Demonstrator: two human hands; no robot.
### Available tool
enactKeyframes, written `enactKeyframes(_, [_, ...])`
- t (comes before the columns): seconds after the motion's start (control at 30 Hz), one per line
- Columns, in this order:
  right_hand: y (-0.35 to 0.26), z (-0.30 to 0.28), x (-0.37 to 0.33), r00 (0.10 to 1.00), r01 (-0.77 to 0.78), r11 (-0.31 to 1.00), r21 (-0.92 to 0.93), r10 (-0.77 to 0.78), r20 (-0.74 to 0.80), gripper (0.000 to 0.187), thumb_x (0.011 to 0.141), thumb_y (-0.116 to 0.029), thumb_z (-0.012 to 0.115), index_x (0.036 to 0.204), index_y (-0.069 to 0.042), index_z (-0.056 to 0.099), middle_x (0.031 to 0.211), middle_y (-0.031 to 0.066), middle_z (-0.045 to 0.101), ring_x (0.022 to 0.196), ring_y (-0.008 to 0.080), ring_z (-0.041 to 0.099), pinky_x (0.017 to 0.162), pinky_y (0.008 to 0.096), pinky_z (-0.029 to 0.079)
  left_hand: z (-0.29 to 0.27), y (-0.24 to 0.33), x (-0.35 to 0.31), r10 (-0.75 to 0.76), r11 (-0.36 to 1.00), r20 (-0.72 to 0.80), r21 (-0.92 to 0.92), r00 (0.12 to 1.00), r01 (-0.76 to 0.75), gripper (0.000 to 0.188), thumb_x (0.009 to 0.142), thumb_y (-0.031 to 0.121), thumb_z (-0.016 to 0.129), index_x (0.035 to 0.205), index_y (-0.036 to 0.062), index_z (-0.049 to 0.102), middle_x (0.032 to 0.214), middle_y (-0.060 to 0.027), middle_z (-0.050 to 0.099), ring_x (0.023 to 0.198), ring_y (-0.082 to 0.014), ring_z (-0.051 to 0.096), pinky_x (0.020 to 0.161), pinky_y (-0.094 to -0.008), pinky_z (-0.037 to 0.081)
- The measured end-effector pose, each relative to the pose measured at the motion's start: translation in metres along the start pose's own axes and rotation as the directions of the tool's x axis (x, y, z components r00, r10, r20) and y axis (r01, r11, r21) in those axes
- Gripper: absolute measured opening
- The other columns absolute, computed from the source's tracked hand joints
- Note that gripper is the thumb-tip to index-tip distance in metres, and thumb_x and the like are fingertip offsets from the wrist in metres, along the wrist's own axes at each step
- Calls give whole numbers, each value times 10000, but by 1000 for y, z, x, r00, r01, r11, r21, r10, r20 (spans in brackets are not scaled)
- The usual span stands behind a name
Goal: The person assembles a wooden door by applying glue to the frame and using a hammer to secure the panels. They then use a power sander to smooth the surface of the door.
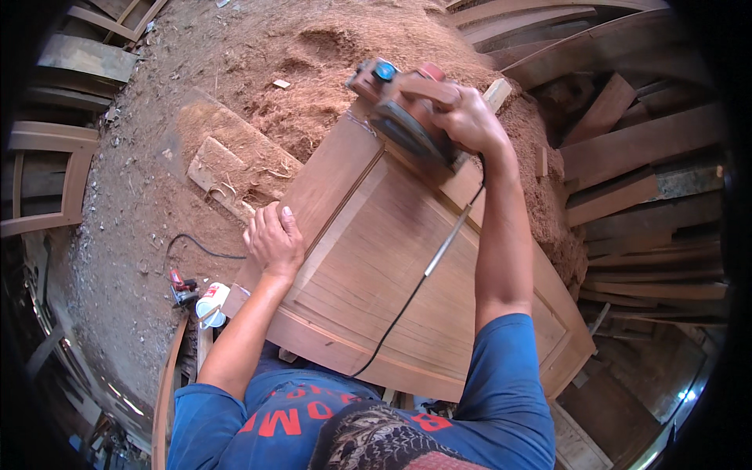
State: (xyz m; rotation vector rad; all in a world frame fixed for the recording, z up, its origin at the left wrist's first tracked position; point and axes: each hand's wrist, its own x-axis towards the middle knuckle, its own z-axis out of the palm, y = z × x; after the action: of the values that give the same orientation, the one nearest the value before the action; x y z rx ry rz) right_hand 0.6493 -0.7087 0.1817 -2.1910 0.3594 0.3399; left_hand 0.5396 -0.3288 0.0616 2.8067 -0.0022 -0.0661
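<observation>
A brown wooden panel door (376, 251) with a raised frame lies slantwise in front of me. My right hand (470, 119) is closed around the handle of a red electric planer (413, 125) with a blue knob. The planer sits at the door's far edge and looks a little blurred. A black cord (398, 317) with a grey wrapped stretch runs from it across the panel towards my body. On the left frame rail rests my left hand (276, 241), its fingers stretched towards the edge, holding nothing.
Wood shavings (329, 59) cover the ground beyond the door, with loose boards (223, 168) lying on it. Stacked timber (642, 145) fills the right side. A white container (212, 304) and a small red-and-black power tool (183, 291) are at the left. Farther left stands a wooden frame (77, 184).
</observation>
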Motion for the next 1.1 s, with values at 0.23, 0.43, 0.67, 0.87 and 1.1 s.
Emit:
enactKeyframes(0.23, [-56, 27, 53, 999, -26, 999, 41, 25, 26, 141, 862, -120, 700, 940, -5, 719, 566, 14, 540, 430, 107, 507, 378, 311, 370, -1, 2, 1, -11, 1000, 16, 1, 1000, 11, 373, 1048, 395, 491, 1162, 82, 660, 1129, -125, 680, 1119, -337, 630, 984, -526, 442])
enactKeyframes(0.43, [-34, 27, -3, 998, 17, 991, 129, -10, -58, 255, 835, -108, 726, 1063, 3, 754, 797, 56, 685, 671, 130, 619, 586, 301, 481, -2, 0, 2, -32, 999, 23, 4, 999, 32, 380, 1050, 399, 483, 1163, 83, 662, 1139, -137, 689, 1130, -352, 631, 985, -541, 443])
enactKeyframes(0.67, [9, 42, -203, 868, -142, 858, 494, 348, -354, 460, 873, -5, 725, 1332, -5, 688, 930, -5, 683, 625, 44, 532, 524, 230, 401, 0, -5, 2, -59, 997, 45, -38, 997, 61, 415, 1057, 437, 436, 1111, 91, 659, 1159, -153, 695, 1154, -355, 632, 1020, -560, 424])
enactKeyframes(0.87, [-30, 103, -354, 667, -210, 789, 577, 547, -505, 497, 911, -2, 732, 1390, 49, 607, 916, 31, 684, 585, 56, 532, 512, 224, 426, -4, -15, 2, -9, 999, 62, -50, 998, 12, 462, 1069, 441, 439, 1285, 85, 641, 1244, -171, 676, 1194, -338, 636, 1023, -559, 457])
enactKeyframes(1.1, [-107, 214, -425, 579, -293, 708, 643, 666, -470, 397, 910, -23, 757, 1283, 58, 652, 956, 39, 713, 691, 101, 631, 596, 266, 512, -54, -140, 58, 273, 780, 252, -623, 929, -60, 426, 1036, 308, 566, 1284, -22, 670, 1240, -224, 686, 1182, -321, 647, 1047, -439, 498])
